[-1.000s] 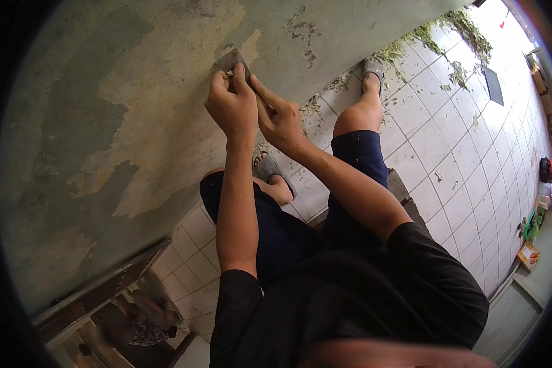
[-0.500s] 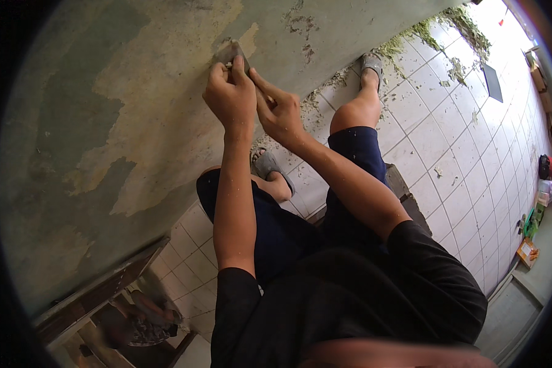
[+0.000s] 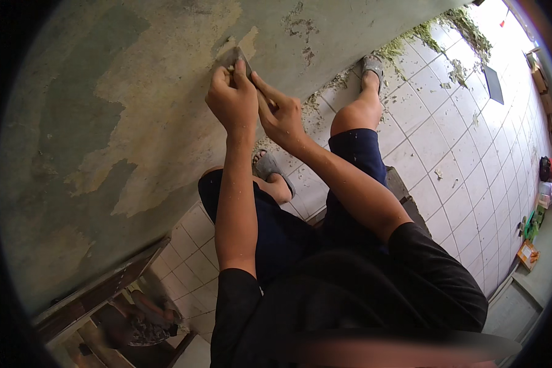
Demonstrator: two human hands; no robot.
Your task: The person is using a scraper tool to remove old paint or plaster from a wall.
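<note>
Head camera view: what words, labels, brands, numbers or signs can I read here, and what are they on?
No text can be read anywhere in this view.
Orange package by the right edge: any print is too small and blurred to read.
Green item near it: too small to tell.
Patchy wall: no lettering visible, only peeling.
Flat blade at the left hand: no marking visible.

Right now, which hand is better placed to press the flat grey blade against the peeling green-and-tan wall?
Left, probably: the left hand has fingers on the flat grey blade, close to the peeling green-and-tan wall. The right hand sits farther back, index finger reaching toward the blade's side.
</note>
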